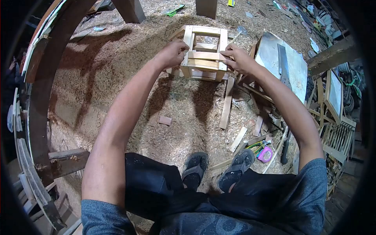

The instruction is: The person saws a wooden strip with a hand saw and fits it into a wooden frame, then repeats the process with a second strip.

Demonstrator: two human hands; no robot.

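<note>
A small pale wooden frame (223, 37), built of square legs and crosspieces, stands on the shavings in front of me. Across its top lies a short wooden slat (204, 56). My left hand (173, 53) pinches the slat's left end at the frame's corner. At the other end my right hand (238, 58) is closed, thumb and fingers on the slat. A thin light stick (235, 38) juts up beside the right fingers. More slats of the frame show below the one between my hands.
To the right, a saw (282, 62) lies on a pale panel-topped box (267, 49). Loose wood strips (227, 103), a pink tape measure (265, 154) and a black-handled tool (286, 150) lie nearer my feet. Dark wooden posts (41, 98) stand at left.
</note>
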